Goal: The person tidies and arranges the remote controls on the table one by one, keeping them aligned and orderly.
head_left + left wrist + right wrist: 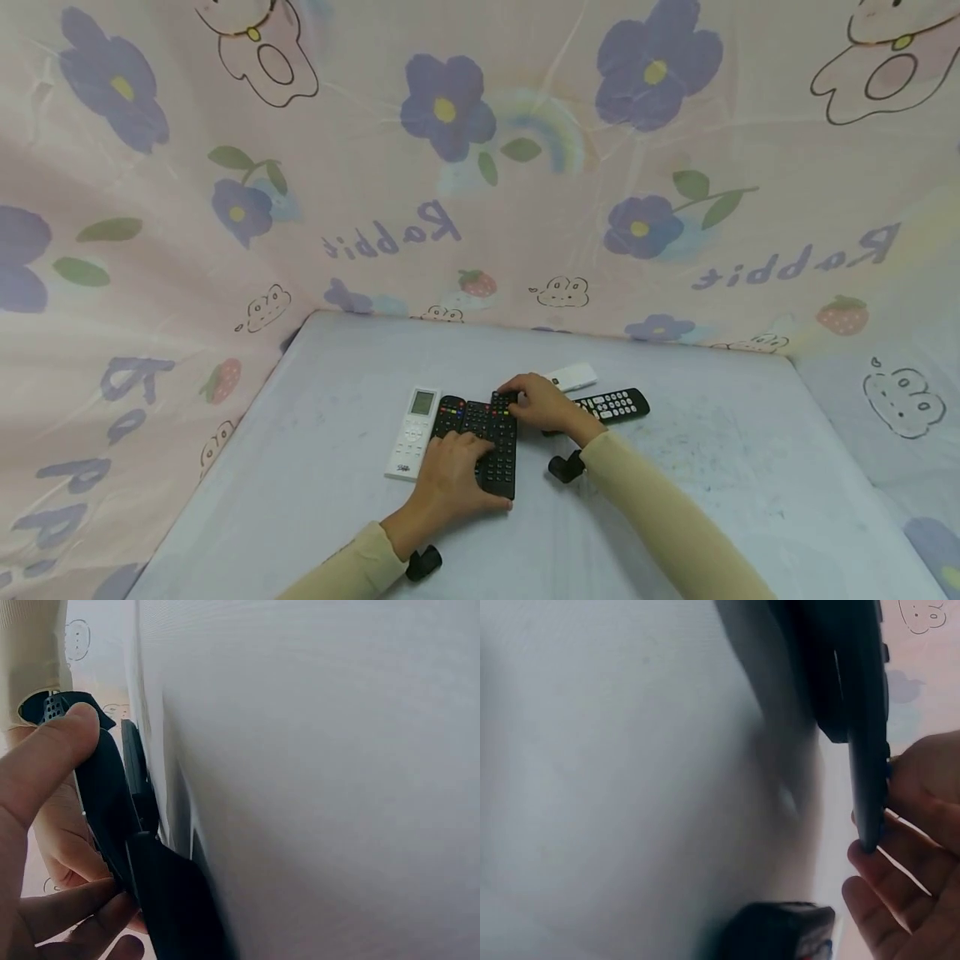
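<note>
My left hand (pixel 450 479) lies over the near ends of the black remotes (pixel 491 442), fingers spread on top and the thumb curled against one edge; the left wrist view shows that thumb (pixel 52 754) and the fingers pinching a dark remote body, so I count it as holding. My right hand (pixel 542 404) sits at the far end of the same cluster, fingers bent round the tip of the outermost black remote; the right wrist view shows fingertips (pixel 877 889) pressed to its end.

The black remotes lie side by side, touching, on the pale worktop (pixel 315 467), with a white remote (pixel 412 432) just beside them on the left, parallel and aligned. To the right, another black remote (pixel 615 405) lies crosswise, partly under my right wrist, and a small white remote (pixel 573 377) sits behind it, also askew.

I judge the lining-up about half done: the white one and the black ones form a row, the one in hand is being squared up, and the two on the right remain to bring in.
</note>
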A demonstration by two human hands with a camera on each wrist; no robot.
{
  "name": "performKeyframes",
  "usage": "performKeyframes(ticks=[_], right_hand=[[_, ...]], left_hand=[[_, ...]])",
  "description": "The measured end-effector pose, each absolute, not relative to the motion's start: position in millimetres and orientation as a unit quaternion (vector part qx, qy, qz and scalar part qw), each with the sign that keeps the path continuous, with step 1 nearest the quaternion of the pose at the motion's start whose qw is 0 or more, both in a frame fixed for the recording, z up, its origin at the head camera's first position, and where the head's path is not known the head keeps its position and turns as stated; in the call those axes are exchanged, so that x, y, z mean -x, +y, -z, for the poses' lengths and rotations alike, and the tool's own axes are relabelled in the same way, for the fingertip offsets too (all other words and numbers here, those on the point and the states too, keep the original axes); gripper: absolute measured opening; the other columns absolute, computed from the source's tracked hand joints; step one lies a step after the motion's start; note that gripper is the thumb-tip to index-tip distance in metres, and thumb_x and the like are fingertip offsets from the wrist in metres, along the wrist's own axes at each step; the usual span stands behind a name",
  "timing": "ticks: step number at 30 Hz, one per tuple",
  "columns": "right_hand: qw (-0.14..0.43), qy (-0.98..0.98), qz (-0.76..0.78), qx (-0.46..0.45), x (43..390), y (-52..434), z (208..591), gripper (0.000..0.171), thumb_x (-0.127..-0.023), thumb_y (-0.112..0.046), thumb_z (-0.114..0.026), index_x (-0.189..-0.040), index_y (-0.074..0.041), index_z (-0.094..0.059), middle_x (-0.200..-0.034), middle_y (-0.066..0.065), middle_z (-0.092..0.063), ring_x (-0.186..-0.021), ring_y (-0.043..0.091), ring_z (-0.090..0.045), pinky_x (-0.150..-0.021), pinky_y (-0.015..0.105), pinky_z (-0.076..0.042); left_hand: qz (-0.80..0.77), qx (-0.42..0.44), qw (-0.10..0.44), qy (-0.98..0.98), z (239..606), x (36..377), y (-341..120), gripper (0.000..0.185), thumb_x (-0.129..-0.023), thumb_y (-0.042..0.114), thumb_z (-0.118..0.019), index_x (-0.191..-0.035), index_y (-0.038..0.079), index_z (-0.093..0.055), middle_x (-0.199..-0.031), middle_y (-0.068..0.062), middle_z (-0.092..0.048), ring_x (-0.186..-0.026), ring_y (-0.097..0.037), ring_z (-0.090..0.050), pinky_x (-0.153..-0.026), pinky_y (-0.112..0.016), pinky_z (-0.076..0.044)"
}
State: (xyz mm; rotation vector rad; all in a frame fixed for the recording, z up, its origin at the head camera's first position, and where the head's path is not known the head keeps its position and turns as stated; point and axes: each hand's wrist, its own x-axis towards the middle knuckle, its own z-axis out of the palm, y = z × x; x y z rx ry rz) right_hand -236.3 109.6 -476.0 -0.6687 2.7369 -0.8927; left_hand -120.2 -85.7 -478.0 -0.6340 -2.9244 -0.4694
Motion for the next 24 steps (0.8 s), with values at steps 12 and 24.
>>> performKeyframes(ticks=[12,24], right_hand=[[0.089,0.923,0.291,0.235,233,109,477,0.036,-0.083,-0.011,-0.069,-0.119,-0.012,-0.066,-0.123,0.006,-0.065,-0.12,0.026,-0.057,-0.103,0.046,-0.045],[0.091,0.919,0.294,0.246,235,112,480,0.039,-0.08,-0.008,-0.072,-0.119,-0.01,-0.066,-0.122,0.007,-0.066,-0.117,0.026,-0.059,-0.101,0.046,-0.047]], left_hand=[[0.101,0.261,0.051,-0.959,479,120,-79,0.077,-0.057,0.069,-0.078,-0.116,0.021,-0.068,-0.105,0.004,-0.065,-0.097,-0.017,-0.056,-0.077,-0.035,-0.041],[0.067,0.296,0.065,-0.951,482,120,-73,0.071,-0.06,0.069,-0.077,-0.112,0.021,-0.069,-0.104,0.006,-0.064,-0.097,-0.015,-0.055,-0.081,-0.035,-0.043]])
